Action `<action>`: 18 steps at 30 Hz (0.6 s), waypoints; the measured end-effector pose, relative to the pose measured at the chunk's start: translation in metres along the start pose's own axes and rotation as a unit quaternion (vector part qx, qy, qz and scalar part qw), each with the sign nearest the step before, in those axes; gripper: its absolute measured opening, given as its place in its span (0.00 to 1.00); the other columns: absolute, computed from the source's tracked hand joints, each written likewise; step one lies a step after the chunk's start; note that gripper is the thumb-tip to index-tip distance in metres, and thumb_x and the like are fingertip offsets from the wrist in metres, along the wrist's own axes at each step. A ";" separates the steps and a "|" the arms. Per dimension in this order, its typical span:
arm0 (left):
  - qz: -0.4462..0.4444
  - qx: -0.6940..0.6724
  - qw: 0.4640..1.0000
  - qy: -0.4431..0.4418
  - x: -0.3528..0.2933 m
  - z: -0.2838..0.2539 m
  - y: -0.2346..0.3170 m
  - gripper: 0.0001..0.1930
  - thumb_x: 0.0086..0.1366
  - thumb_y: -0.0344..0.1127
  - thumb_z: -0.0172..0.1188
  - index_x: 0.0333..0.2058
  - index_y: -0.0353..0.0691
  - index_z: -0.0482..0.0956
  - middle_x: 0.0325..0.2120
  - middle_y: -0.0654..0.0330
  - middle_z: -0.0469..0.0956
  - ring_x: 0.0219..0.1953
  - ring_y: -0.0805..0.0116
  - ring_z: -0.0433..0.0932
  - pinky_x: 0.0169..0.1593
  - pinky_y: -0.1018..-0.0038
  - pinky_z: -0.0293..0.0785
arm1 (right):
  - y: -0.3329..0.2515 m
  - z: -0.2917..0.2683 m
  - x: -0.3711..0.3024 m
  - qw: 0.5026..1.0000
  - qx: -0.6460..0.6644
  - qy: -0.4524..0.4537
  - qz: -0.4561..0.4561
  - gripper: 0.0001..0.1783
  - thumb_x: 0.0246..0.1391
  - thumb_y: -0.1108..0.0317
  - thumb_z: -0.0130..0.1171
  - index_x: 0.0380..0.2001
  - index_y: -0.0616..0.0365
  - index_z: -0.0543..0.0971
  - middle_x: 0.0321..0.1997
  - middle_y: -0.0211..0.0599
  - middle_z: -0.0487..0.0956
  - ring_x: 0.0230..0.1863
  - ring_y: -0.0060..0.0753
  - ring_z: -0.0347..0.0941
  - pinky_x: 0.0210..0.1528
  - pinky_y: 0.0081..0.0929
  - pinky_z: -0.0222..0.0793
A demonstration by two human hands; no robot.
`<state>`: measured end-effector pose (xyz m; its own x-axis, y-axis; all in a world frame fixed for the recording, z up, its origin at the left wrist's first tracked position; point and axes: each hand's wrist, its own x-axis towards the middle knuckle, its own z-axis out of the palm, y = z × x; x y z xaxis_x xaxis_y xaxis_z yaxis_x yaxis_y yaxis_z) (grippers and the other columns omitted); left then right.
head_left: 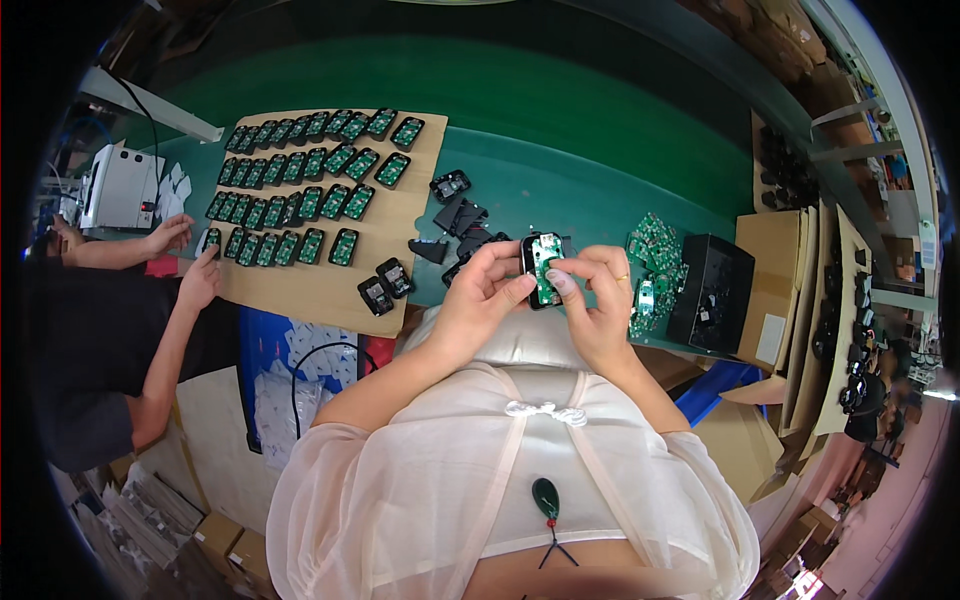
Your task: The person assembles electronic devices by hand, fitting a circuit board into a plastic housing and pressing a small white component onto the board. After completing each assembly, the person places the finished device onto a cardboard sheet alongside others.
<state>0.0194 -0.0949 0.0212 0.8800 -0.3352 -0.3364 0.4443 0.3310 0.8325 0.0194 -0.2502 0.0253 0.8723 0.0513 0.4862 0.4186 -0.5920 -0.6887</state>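
Between my two hands, above the near edge of the green bench, is a black plastic housing with a green circuit board (542,262) in it. My left hand (484,296) grips the housing by its left side, fingers behind and thumb at the front. The fingers and thumb of my right hand (596,300) press on the board's right side; a ring is on one finger. Just beyond my left hand lies a heap of black plastic shells (462,220). Right of my right hand is a pile of loose green circuit boards (655,265).
Rows of black housings with green boards (290,205) cover a cardboard sheet (425,150) at the left. Two housings (385,286) lie near its front edge. A co-worker's hands (200,275) touch one row's end. A black bin (712,290) and cardboard boxes (770,290) stand at the right.
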 end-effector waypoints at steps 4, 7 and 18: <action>0.044 -0.008 0.999 -0.005 -0.002 -0.002 -0.006 0.18 0.60 0.30 0.52 0.48 0.35 0.60 0.40 0.57 0.71 0.38 0.75 0.72 0.40 0.79 0.72 | -0.004 0.004 0.002 0.999 -0.024 -0.001 -0.043 0.07 0.37 0.73 0.62 0.24 0.55 0.76 0.25 0.32 0.70 0.27 0.32 0.65 0.25 0.26 0.61; 0.048 -0.010 0.999 -0.002 -0.004 -0.004 -0.004 0.18 0.60 0.30 0.52 0.48 0.35 0.60 0.40 0.57 0.71 0.38 0.75 0.72 0.40 0.79 0.72 | -0.006 0.006 0.002 0.997 -0.022 -0.019 -0.076 0.07 0.37 0.73 0.62 0.24 0.55 0.75 0.25 0.32 0.70 0.26 0.33 0.65 0.24 0.26 0.61; 0.080 -0.042 0.996 0.021 -0.013 -0.018 -0.003 0.15 0.61 0.29 0.51 0.45 0.34 0.61 0.38 0.56 0.71 0.38 0.75 0.72 0.39 0.81 0.70 | -0.013 0.020 -0.002 0.988 0.125 -0.088 -0.015 0.17 0.43 0.75 0.58 0.39 0.59 0.71 0.38 0.38 0.68 0.33 0.29 0.65 0.27 0.21 0.64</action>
<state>0.0092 -0.0760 0.0154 0.9462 -0.2355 -0.2220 0.3087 0.4507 0.8376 0.0178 -0.2265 0.0226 0.8794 0.2179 0.4233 0.4758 -0.3713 -0.7973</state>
